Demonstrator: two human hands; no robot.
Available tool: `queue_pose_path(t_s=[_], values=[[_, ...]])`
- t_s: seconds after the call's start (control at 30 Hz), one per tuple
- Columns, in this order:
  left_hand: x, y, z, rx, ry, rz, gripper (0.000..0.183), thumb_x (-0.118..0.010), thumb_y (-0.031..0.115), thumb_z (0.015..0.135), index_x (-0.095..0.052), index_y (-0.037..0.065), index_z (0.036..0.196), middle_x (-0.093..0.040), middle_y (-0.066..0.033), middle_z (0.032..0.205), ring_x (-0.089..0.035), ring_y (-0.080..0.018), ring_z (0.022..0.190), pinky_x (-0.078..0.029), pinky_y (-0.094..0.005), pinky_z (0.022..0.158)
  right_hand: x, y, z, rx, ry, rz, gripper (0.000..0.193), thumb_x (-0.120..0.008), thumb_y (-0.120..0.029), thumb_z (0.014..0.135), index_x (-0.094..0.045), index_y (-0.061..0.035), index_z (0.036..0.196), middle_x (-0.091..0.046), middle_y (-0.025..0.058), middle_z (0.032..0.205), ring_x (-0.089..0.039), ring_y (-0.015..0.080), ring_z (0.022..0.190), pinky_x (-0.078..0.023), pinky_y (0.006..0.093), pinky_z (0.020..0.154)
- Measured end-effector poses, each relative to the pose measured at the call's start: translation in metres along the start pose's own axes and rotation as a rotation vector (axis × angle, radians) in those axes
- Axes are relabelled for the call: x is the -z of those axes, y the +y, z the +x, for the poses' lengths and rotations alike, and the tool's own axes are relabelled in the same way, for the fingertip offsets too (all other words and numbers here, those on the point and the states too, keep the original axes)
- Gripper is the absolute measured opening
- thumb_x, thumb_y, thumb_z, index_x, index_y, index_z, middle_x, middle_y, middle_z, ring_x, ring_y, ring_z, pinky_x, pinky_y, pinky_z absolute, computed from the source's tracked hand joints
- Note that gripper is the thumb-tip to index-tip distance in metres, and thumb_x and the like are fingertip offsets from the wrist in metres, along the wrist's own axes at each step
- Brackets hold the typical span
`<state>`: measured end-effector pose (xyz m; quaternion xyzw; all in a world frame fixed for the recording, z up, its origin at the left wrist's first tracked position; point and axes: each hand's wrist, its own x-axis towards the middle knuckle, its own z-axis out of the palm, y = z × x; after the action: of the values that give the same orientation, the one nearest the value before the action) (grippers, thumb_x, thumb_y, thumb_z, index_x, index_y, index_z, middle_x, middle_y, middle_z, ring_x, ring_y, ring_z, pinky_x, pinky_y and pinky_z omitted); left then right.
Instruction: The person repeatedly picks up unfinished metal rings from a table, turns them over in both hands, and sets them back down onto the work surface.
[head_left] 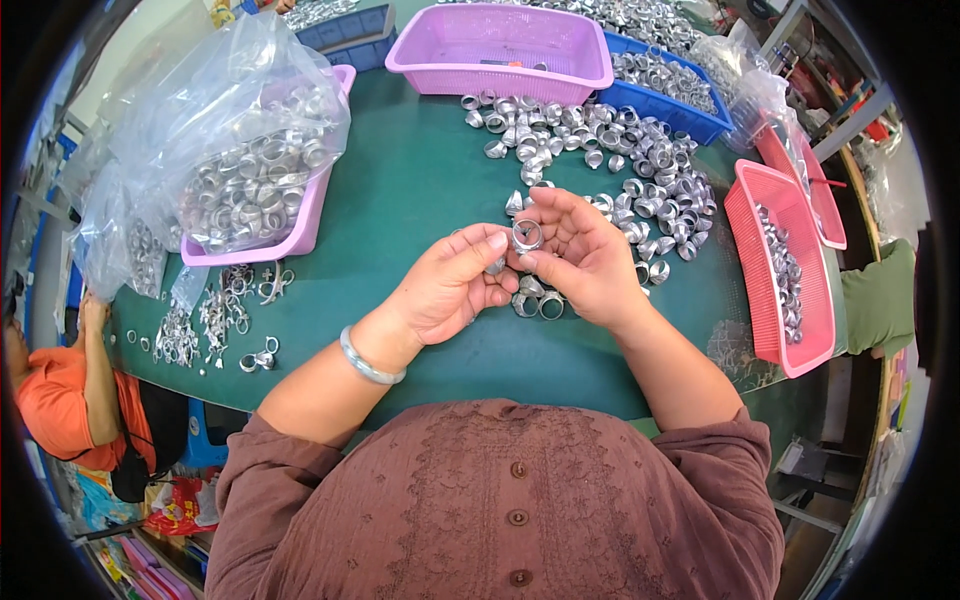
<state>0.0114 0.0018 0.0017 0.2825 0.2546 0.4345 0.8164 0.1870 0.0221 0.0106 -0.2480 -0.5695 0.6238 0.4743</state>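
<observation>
A silver-coloured ring is held up over the middle of the green table, pinched by the thumb and fingers of my right hand. My left hand is closed beside it, its thumb tip close to the ring's left side. Between the left fingers a bit of another shiny metal ring shows, mostly hidden. Right under my hands lie a few loose rings. Beyond and to the right spreads a heap of similar silver rings on the table.
A pink basket with bagged rings stands left, near small metal pieces. At the back are a pink tray and a blue tray of rings. A red basket stands right. A person in orange sits left.
</observation>
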Motion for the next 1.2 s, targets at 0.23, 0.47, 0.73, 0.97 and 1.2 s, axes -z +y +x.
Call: queue_pose_path(t_s=[0.23,0.47,0.73,0.97,1.2], values=[[-0.001,-0.001,-0.001,-0.028,0.001,0.041,0.014,-0.052,0.018,0.089,-0.054,0.008,0.099,-0.057,-0.0006,0.084,-0.056,-0.0082,0.069,-0.047,-0.0209,0.062,0.000,0.005,-0.003,0.201,-0.017,-0.341,0.050,-0.061,0.005,0.075,-0.042,0.0004,0.121,-0.056,0.0109,0.103,-0.057,0.0121,0.083,-0.047,0.0238,0.069],[-0.005,0.000,-0.003,-0.058,0.008,0.044,0.014,-0.052,0.016,0.089,-0.055,0.007,0.099,-0.058,-0.0011,0.087,-0.056,-0.0084,0.072,-0.048,-0.0212,0.064,-0.001,0.003,-0.003,0.268,-0.017,-0.398,0.050,-0.061,0.006,0.074,-0.043,0.0000,0.121,-0.057,0.0112,0.101,-0.057,0.0132,0.084,-0.048,0.0241,0.068],[-0.006,0.004,-0.008,-0.082,0.036,0.023,0.017,-0.052,0.016,0.089,-0.054,0.004,0.101,-0.058,-0.0034,0.090,-0.057,-0.0102,0.075,-0.049,-0.0225,0.065,-0.003,0.000,0.002,0.380,-0.057,-0.510,0.049,-0.063,0.005,0.073,-0.047,-0.0022,0.118,-0.058,0.0103,0.100,-0.057,0.0120,0.077,-0.047,0.0234,0.061],[-0.018,0.047,-0.050,-0.238,0.125,0.176,0.017,-0.053,0.015,0.087,-0.054,0.003,0.098,-0.061,-0.0129,0.092,-0.063,-0.0170,0.074,-0.053,-0.0229,0.061,0.009,-0.003,-0.002,0.430,-0.005,-0.588,0.033,-0.060,0.005,0.074,-0.054,-0.0013,0.106,-0.058,0.0079,0.093,-0.054,0.0112,0.069,-0.044,0.0220,0.056],[-0.045,0.202,-0.102,-1.315,0.418,1.081,0.017,-0.050,0.006,0.086,-0.053,-0.003,0.100,-0.060,-0.0095,0.085,-0.059,-0.0142,0.070,-0.049,-0.0243,0.062,0.008,-0.011,0.003,0.438,0.005,-0.702,0.020,-0.057,0.002,0.076,-0.057,-0.0003,0.096,-0.056,0.0074,0.083,-0.053,0.0125,0.064,-0.042,0.0230,0.055]])
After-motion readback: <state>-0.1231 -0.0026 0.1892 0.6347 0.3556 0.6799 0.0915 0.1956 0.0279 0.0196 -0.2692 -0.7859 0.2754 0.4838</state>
